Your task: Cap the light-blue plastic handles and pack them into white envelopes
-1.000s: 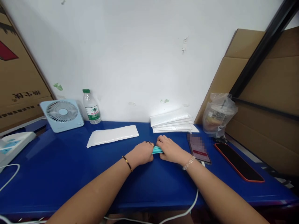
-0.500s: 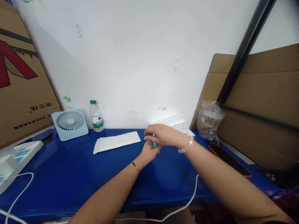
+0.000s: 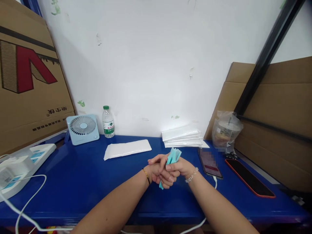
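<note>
A bundle of slim turquoise plastic sticks [image 3: 174,156] is gripped between my two hands at mid-table. Its flat, bunched tops stick up above the fingers, and a narrow end pokes out below. My left hand [image 3: 158,171] wraps around the lower part, fingers closed. From the other side my right hand [image 3: 181,166] closes on it, the thumb pressed along the bundle. The fingers overlap and hide the middle of the sticks, so their exact kind cannot be made out. Behind my left hand a white padded envelope [image 3: 128,149] lies flat.
A stack of white envelopes [image 3: 182,136] lies by the wall. To the right are a phone on a cable [image 3: 211,164], a red-edged phone [image 3: 250,178] and a bagged cup [image 3: 225,131]. At left stand a fan [image 3: 84,128], a bottle [image 3: 108,123] and a power strip [image 3: 40,159].
My hands have come lower and turned, and the turquoise bundle now shows upright between them. My right arm has drawn back, uncovering the envelope stack and the cabled phone. The view has shifted.
</note>
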{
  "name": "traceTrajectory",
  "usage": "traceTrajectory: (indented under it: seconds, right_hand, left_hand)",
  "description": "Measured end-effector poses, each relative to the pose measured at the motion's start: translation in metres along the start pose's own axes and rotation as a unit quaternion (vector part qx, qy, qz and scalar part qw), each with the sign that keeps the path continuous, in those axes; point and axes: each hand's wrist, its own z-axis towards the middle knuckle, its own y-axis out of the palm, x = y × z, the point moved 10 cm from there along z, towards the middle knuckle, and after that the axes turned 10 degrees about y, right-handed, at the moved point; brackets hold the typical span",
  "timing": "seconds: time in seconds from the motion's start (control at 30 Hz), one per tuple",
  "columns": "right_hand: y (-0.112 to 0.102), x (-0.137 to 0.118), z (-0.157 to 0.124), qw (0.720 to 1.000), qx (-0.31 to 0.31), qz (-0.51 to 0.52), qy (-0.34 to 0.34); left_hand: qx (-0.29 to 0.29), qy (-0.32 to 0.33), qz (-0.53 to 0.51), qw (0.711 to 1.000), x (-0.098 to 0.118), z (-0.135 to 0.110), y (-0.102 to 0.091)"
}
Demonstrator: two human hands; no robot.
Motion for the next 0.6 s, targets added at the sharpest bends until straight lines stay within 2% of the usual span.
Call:
traceTrajectory:
  seconds: [0.03,0.1,0.13,0.17,0.2,0.23,0.3,0.33,0.37,0.43,0.47,0.53,0.6]
  right_hand:
    - [-0.005,0.0,0.0,0.999,0.028,0.026,-0.016]
    - [-0.028,-0.003,-0.005,0.988,0.111,0.092,-0.053]
    - [-0.046,-0.004,-0.011,0.976,0.159,0.129,-0.077]
    - [-0.064,-0.004,-0.018,0.959,0.206,0.164,-0.102]
    - [-0.081,-0.004,-0.026,0.942,0.246,0.191,-0.121]
    - [-0.096,-0.001,-0.032,0.928,0.282,0.203,-0.132]
    - [-0.116,0.007,-0.04,0.912,0.342,0.186,-0.126]
    - [-0.12,0.013,-0.041,0.911,0.364,0.161,-0.109]
    - [-0.121,0.019,-0.039,0.912,0.379,0.132,-0.087]
    - [-0.115,0.032,-0.031,0.919,0.382,0.082,-0.04]
    - [-0.111,0.037,-0.027,0.924,0.375,0.07,-0.022]
    - [-0.104,0.042,-0.022,0.928,0.365,0.076,-0.014]
    - [-0.105,0.04,-0.024,0.922,0.372,0.102,-0.029]
  left_hand:
    - [0.005,0.0,0.024,1.0,0.002,0.0,-0.001]
    - [0.016,0.014,0.096,0.995,0.011,-0.001,-0.012]
    - [0.043,0.031,0.146,0.988,0.019,-0.003,-0.025]
    - [0.083,0.054,0.234,0.967,0.03,-0.009,-0.045]
    - [0.17,0.082,0.346,0.919,0.048,-0.02,-0.073]
    - [0.249,0.08,0.437,0.861,0.061,-0.037,-0.101]
    - [0.326,-0.011,0.562,0.76,0.066,-0.072,-0.15]
    - [0.352,-0.077,0.592,0.72,0.063,-0.092,-0.174]
    - [0.359,-0.144,0.606,0.695,0.055,-0.11,-0.194]
    - [0.347,-0.25,0.605,0.672,0.038,-0.139,-0.222]
    - [0.337,-0.289,0.592,0.672,0.029,-0.151,-0.229]
    - [0.325,-0.315,0.573,0.683,0.02,-0.161,-0.234]
    - [0.328,-0.3,0.576,0.686,0.025,-0.161,-0.231]
